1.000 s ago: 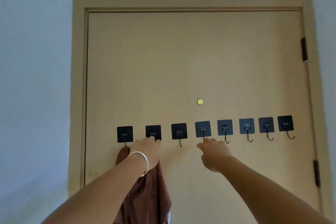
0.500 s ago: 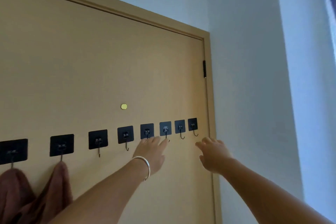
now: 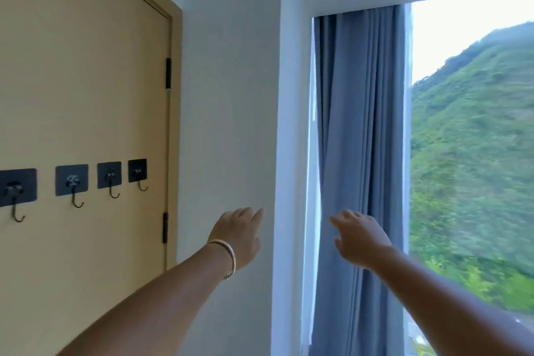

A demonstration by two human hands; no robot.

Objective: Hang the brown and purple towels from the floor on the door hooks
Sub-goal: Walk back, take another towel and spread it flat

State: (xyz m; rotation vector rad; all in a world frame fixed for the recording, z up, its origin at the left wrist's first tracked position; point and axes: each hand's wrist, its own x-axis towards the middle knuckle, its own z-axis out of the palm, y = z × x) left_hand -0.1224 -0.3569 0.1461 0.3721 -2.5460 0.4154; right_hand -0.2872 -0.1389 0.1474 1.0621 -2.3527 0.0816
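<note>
The door [image 3: 81, 95] fills the left part of the view, seen at a slant, with its tan frame ending against a white wall [image 3: 228, 95]. Four door hooks [image 3: 72, 185] show in a row across the door, each a black square plate with a small dark metal hook hanging under it; the one at the far left is cut by the picture's edge. All four are bare. No towel, brown or purple, shows anywhere in this view, so where they lie cannot be told from here.

Both arms reach forward and up, and both hands are empty. The left hand [image 3: 239, 237] is held out in front of the white wall, to the right of the door frame and well apart from the nearest hook, which sits higher and to its left. Its fingers are straight and together, pointing up and to the right, holding nothing. A thin silver bangle [image 3: 228, 257] circles that wrist.

The right hand [image 3: 358, 237] is raised in front of a blue-grey curtain [image 3: 358, 153] that hangs in folds at the left side of a window [image 3: 474, 153]. Its fingers are loose and slightly spread, pointing left, gripping nothing. Whether they touch the curtain cannot be told. The two hands are at about the same height, apart from each other. Through the glass a green hillside shows.
</note>
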